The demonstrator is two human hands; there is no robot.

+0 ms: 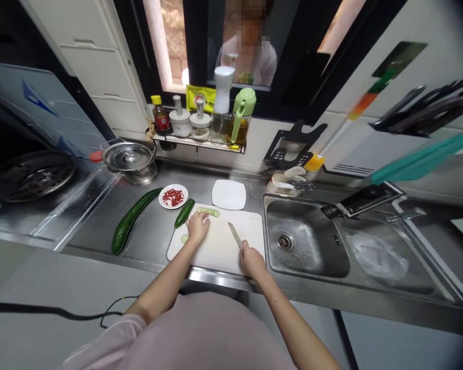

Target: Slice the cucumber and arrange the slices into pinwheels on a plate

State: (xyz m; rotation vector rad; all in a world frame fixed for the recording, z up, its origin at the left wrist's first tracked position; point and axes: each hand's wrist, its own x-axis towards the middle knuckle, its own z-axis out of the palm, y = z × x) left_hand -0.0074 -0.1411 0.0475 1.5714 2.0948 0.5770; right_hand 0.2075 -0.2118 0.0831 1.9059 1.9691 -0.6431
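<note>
On the white cutting board (224, 249), my left hand (197, 227) rests with its fingers apart, fingertips beside a row of cucumber slices (209, 211) near the far edge. Whether it touches the slices I cannot tell. My right hand (253, 261) is closed around the handle of a knife (234, 234), whose blade points away and to the left over the board. A cut length of cucumber (184, 213) lies at the board's left edge, and a single slice (184, 239) sits nearer me. Further left is a long whole cucumber (134, 221).
Behind the board stand a small plate of chopped red pieces (173, 197) and a white plate (229, 194). A sink (304, 236) adjoins on the right. A lidded metal pot (135, 162) is at the back left, below a seasoning rack (200, 141).
</note>
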